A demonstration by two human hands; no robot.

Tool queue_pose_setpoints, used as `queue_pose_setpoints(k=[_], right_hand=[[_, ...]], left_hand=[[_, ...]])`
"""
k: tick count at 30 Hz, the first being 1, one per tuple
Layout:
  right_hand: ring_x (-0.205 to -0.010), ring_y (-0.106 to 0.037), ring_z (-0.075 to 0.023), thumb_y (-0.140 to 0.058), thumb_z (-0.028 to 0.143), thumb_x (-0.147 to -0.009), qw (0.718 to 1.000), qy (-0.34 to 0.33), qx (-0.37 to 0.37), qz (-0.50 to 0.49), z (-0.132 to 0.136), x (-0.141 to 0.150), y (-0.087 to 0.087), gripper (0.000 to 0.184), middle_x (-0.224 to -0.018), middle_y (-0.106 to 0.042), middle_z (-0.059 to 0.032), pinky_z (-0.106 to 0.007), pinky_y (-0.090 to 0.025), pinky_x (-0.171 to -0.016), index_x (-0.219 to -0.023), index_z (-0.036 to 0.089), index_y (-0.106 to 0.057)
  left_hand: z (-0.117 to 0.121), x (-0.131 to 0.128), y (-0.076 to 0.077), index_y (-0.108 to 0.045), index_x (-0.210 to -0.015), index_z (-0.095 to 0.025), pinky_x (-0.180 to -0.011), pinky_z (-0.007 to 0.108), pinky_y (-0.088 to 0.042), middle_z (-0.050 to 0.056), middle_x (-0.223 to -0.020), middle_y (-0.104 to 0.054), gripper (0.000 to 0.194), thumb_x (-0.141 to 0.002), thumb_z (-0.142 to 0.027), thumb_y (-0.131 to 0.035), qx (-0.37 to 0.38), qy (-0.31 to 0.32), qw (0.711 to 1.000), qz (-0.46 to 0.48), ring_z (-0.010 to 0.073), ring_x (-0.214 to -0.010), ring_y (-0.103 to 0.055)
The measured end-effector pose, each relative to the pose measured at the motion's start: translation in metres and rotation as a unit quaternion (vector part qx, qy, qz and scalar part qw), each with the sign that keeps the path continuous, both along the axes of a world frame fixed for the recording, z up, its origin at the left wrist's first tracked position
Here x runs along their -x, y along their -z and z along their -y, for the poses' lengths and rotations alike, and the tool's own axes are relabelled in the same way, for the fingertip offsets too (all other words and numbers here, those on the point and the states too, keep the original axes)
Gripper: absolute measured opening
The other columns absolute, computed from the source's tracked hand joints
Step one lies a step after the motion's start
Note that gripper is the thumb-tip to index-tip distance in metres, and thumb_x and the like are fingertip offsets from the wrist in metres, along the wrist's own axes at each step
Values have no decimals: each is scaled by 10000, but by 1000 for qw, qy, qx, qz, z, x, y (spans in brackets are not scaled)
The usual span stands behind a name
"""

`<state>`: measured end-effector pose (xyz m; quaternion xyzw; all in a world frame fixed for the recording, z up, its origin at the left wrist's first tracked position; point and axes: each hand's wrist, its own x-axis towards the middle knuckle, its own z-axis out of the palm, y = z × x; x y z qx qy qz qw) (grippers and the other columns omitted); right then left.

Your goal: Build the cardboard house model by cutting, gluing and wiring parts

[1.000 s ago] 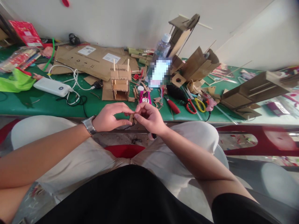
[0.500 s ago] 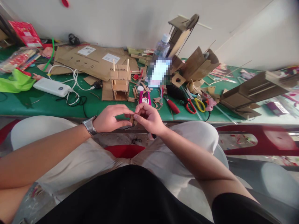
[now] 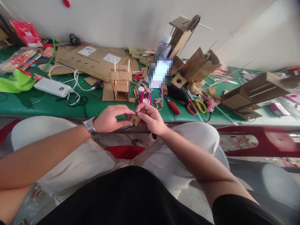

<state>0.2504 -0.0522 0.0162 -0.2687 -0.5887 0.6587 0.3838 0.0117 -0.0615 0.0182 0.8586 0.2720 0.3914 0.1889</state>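
Just above the bench's front edge, my left hand [image 3: 109,119] and my right hand [image 3: 151,118] meet at the fingertips. Pinched between them is a small cardboard piece [image 3: 135,120] with a black cord [image 3: 128,127] at it. The left thumb and fingers hold the piece's left side; the right thumb and fingertips grip its upper right. How the cord joins the piece is too small to tell. Right behind my hands lies a pink object with a white face print [image 3: 145,98]. A small cardboard structure with wooden sticks [image 3: 121,85] stands beyond my left hand.
The green bench top [image 3: 98,108] carries a white power bank [image 3: 52,87], a flat cardboard sheet [image 3: 93,62], a bottle [image 3: 162,47], red-handled scissors [image 3: 192,107], yellow-handled scissors [image 3: 200,105] and a red-handled tool [image 3: 173,107]. Tall cardboard pieces [image 3: 253,92] stand at the right.
The small cardboard piece has turned so that its flat face now shows between my fingers. My right thumb has shifted slightly; the arms stay nearly in place.
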Motion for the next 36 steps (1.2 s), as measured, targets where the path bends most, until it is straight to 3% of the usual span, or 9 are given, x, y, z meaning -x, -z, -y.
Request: queue_pose_setpoints(k=[21,26,32,36], right_hand=[[-593,-540,-73,-818,515,-961,1000,-11,-14,-2,0,0,-2,414,-825,-652,25,-213,-473,-542,-1047,191,-575],[-583,-549,-79,-805,508,-964,1000,-3,-24,-1,-1,-1,-2,396,-815,-638,32,-224,-452,-536,-1069,192,-592],[-626,-572,-92,-823,517,-958,999,-9,-40,3,0,-1,-1,447,-849,-634,29,-230,-475,-562,-1158,196,-585],[-634,-560,-94,-910,448,-896,999,-9,-46,24,3,1,2,578,-831,-623,46,-213,-442,-546,-1272,213,-540]], left_hand=[[1,-1,-1,-771,-1242,-196,-806,289,-590,57,-942,-793,336,-1013,-441,-788,3,-4,1000,-7,191,-845,-758],[1,-1,0,-773,-1209,-190,-811,305,-601,70,-960,-800,363,-998,-484,-793,17,-30,999,7,200,-850,-758],[2,-1,-1,-741,-1147,-183,-786,293,-600,49,-933,-790,342,-968,-464,-819,34,-69,997,22,183,-811,-747],[1,-1,1,-715,-1095,-187,-771,289,-601,49,-933,-790,327,-936,-438,-850,17,-84,996,32,185,-810,-753]])
